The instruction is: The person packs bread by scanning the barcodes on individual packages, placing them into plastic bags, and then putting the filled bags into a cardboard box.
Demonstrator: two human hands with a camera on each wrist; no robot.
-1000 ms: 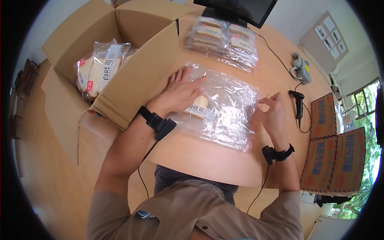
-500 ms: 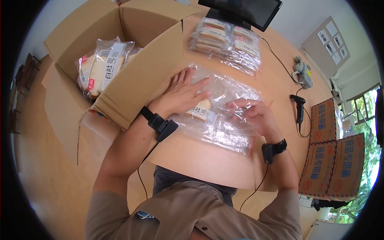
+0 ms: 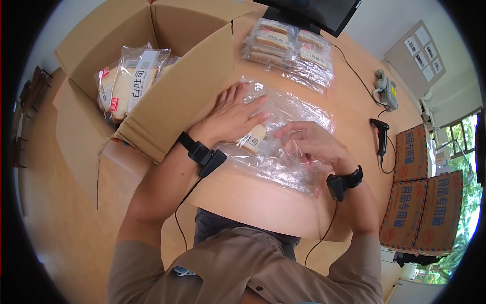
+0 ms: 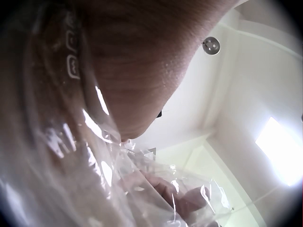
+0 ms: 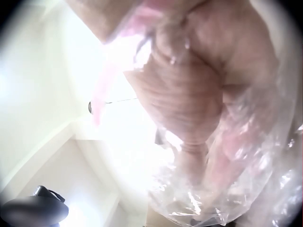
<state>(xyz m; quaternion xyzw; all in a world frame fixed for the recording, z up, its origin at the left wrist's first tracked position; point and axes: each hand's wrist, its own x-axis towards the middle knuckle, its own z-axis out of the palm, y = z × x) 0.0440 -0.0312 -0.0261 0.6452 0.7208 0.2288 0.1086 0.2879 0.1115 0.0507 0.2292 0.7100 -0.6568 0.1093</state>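
A large clear plastic bag (image 3: pixel 311 106) lies on the table before the person, with packaged sliced toast (image 3: pixel 251 140) showing through its left part. The left hand (image 3: pixel 233 116) rests flat on the bag's left side, fingers spread, beside the toast label. From the right, the right hand (image 3: pixel 314 142) holds the bag's right side with bent fingers, folded over towards the toast. Crinkled film (image 5: pixel 189 203) surrounds that hand in the right wrist view. In the left wrist view, right-hand fingers (image 4: pixel 177 194) show behind film, and the left palm fills the top.
An open cardboard box (image 3: pixel 187 96) with toast packs (image 3: pixel 134 83) stands close on the left. Bagged toast packs (image 3: pixel 276 40) lie at the back before a monitor (image 3: pixel 316 11). A telephone (image 3: pixel 388 91) and a barcode scanner (image 3: pixel 379 137) are at right, near printed cartons (image 3: pixel 405 207).
The right hand has moved left from the bag's right edge, bringing that side of the film over towards the toast. The left hand has stayed flat on the bag.
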